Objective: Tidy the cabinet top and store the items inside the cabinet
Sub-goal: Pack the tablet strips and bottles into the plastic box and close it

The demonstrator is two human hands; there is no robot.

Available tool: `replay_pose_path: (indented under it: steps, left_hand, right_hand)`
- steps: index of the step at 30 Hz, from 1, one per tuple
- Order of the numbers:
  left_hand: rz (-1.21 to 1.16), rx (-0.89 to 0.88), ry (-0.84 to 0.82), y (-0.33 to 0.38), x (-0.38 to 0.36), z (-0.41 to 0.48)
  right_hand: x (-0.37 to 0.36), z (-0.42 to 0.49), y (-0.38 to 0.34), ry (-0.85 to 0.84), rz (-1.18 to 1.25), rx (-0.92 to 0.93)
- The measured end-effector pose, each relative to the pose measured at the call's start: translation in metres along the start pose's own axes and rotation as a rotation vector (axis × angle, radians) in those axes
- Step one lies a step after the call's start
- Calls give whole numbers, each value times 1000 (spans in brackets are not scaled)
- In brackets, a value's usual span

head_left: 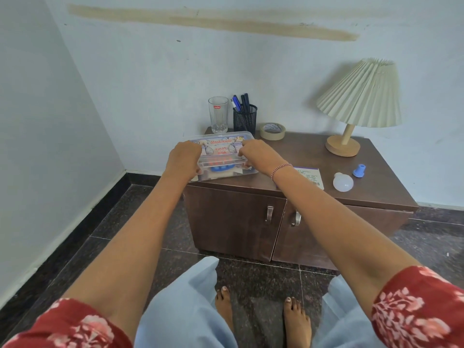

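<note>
Clamped on clear first-aid box [221, 146] at frame centre with left hand [184, 159] and right hand [256, 154], fingers curled; risks toppling glass [218, 114] just behind, or spilling open, if lifted unevenly.

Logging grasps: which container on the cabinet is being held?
The clear plastic first-aid box, gripped by left hand and right hand; the glass tumbler and black mesh pen holder stand untouched behind.
</note>
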State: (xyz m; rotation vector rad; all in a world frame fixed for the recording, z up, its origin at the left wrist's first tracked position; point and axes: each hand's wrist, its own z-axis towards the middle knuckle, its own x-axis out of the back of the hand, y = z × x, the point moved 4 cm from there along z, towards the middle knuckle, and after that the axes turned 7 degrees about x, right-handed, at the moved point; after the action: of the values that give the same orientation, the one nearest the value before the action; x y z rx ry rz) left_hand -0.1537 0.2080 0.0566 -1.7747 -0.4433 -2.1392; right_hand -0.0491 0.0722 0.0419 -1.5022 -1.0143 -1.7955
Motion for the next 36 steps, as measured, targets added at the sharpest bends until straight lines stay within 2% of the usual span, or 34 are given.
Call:
replay_pose_path:
  steps: [13, 19, 25, 29, 33, 36]
  left_hand:
    - [252, -95, -52, 23, -13, -2]
    - [315, -152, 56, 19, -22, -6]
    - [198, -127, 156, 10, -31, -5]
    - [232, -119, 163, 19, -37, -1]
    - [274, -112, 143, 31, -43, 3]
    - [273, -25, 58, 39, -47, 1]
  right_hand:
    - [-13, -12, -13, 105, -62, -42]
    - [-15, -16, -12, 139, -85, -59]
    - [-17, -16, -8, 189, -54, -81]
    - [-19, -15, -8, 198, -40, -96]
    - [-20, -16, -12, 209, -35, -120]
    - [-17, -16, -17, 193, -66, -107]
